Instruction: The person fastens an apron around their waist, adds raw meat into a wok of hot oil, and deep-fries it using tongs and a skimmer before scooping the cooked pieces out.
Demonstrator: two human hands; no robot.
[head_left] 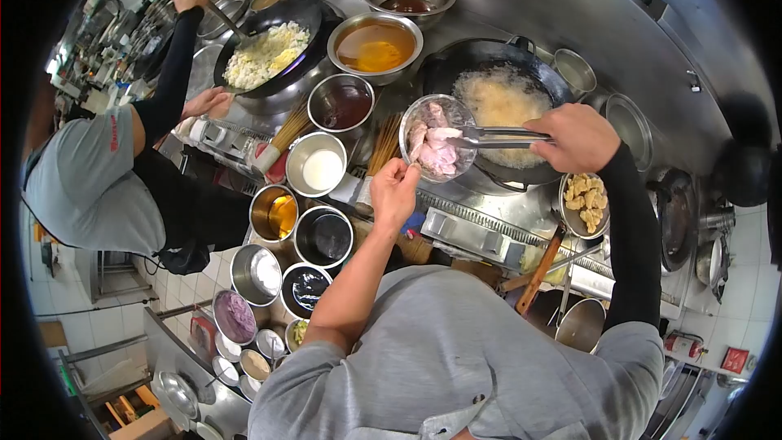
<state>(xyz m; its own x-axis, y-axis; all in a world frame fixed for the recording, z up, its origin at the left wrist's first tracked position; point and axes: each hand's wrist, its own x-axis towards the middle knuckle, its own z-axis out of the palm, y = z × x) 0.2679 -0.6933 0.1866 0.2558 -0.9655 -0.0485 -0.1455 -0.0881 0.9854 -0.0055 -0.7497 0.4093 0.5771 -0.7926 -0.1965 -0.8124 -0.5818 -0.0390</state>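
My left hand (394,192) pinches the near rim of a small bowl (466,165) that holds pieces of raw pale pink meat (436,140), possibly chicken. In my right hand (575,138) is a pair of metal tongs (501,144), gripped near the back end. The tongs' tips reach into the bowl at the meat; I cannot tell whether they pinch a piece. Behind and to the right of the bowl, a black wok (440,65) contains bubbling oil (505,98). The bowl overlaps the wok's near left edge in this view.
A strainer bowl of fried pieces (585,202) sits right of the wok. Left of me stand several metal pots of sauces and powders, including a white one (322,169). A co-worker (98,171) stirs egg fried rice (267,55) in another wok. Bamboo brushes (289,128) lie between.
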